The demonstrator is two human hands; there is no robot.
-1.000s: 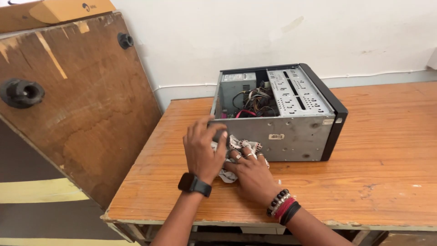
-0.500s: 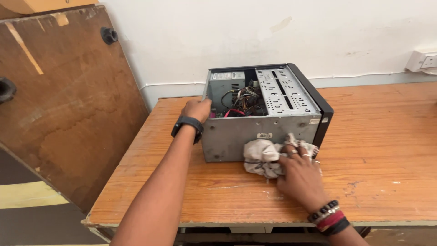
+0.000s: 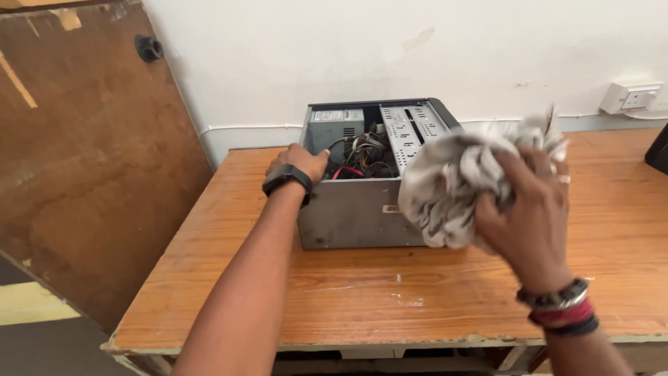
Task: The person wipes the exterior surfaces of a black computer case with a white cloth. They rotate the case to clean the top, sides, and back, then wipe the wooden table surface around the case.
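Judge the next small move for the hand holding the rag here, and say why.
Probably lower the rag back onto the grey side of the open computer case. The right hand holds it bunched in the air in front of the case, while the left hand grips the top edge, steadying the case on the wooden table.

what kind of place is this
Probably a plain workroom or classroom used for computer repair: an opened computer case sits on a worn wooden table against a white wall with a socket.

Pale rectangular label on grey metal box inside open case; small sticker, possibly, on case front.
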